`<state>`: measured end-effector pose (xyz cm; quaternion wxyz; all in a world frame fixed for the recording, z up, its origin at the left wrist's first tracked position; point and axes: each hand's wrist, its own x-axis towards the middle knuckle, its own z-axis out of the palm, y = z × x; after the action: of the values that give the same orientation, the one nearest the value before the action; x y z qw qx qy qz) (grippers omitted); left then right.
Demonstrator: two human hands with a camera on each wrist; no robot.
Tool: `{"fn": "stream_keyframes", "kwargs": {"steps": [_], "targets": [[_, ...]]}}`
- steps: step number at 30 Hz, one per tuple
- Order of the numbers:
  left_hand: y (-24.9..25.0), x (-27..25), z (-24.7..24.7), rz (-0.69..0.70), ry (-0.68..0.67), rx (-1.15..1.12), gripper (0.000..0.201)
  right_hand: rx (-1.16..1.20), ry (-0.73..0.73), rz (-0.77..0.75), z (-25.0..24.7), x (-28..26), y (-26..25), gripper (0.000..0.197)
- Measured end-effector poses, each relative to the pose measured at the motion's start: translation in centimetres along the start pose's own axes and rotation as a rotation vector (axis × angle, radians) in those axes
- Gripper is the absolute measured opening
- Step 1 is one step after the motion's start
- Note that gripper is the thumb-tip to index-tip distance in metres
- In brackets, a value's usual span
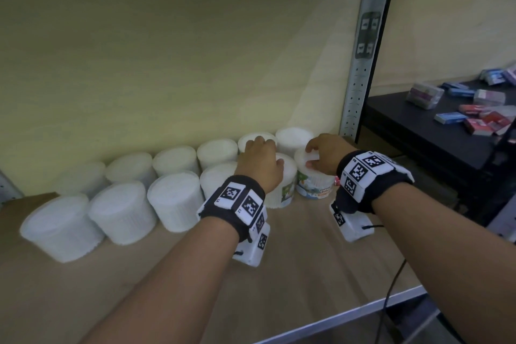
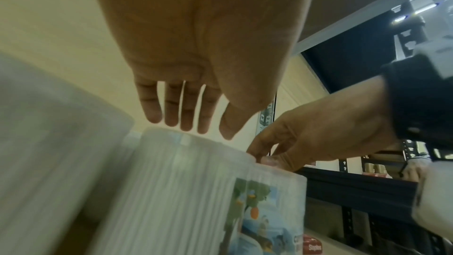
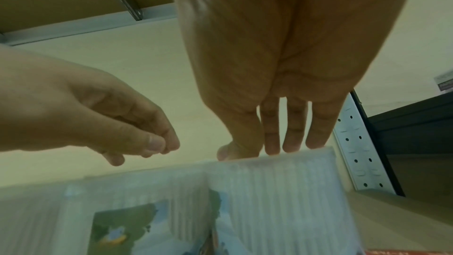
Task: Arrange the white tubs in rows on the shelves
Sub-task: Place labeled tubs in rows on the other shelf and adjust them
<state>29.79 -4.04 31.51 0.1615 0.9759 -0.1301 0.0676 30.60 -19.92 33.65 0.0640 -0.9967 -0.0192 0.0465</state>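
Note:
Two rows of white tubs [image 1: 120, 209] stand on the wooden shelf [image 1: 293, 274] against the back wall. At the right end of the front row, my right hand [image 1: 315, 156] grips the lid of a picture-labelled tub [image 1: 314, 186] from above, fingers on the far rim and thumb on the near side. The right wrist view shows the right hand [image 3: 264, 148] on that tub [image 3: 274, 191]. My left hand [image 1: 262, 156] hovers over the neighbouring labelled tub [image 1: 280, 193], holding nothing. In the left wrist view its fingers [image 2: 171, 117] hang just above this tub [image 2: 196, 191].
A perforated metal upright [image 1: 360, 70] bounds the shelf on the right. Beyond it a black shelf [image 1: 413, 126] carries several small coloured boxes [image 1: 480, 117]. A small red staples box [image 2: 315, 246] lies right of the tubs. The shelf's metal front edge [image 1: 349, 313] is near me.

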Motion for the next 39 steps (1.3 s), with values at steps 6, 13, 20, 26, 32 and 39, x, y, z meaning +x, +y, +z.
{"fn": "stream_keyframes", "kwargs": {"steps": [6, 13, 20, 26, 32, 39], "targets": [[0.0, 0.3, 0.9, -0.044, -0.063, 0.134, 0.052, 0.001, 0.000, -0.006, 0.0, -0.1, 0.1, 0.049], [-0.2, 0.6, 0.7, -0.033, -0.107, 0.084, 0.049, 0.000, 0.009, -0.014, 0.0, -0.1, 0.1, 0.048], [-0.3, 0.9, 0.2, -0.017, -0.173, 0.033, 0.050, 0.007, 0.008, -0.007, 0.0, -0.1, 0.2, 0.049], [-0.3, 0.7, -0.1, -0.016, -0.212, -0.072, 0.049, 0.011, 0.014, 0.002, 0.1, -0.1, 0.1, 0.048], [1.0, 0.6, 0.0, -0.054, -0.003, -0.110, 0.048, 0.024, 0.010, 0.023, 0.3, 0.0, 0.3, 0.047], [0.9, 0.6, 0.8, -0.083, -0.083, 0.070, 0.053, 0.018, 0.001, 0.015, 0.2, -0.1, 0.3, 0.048]]}}
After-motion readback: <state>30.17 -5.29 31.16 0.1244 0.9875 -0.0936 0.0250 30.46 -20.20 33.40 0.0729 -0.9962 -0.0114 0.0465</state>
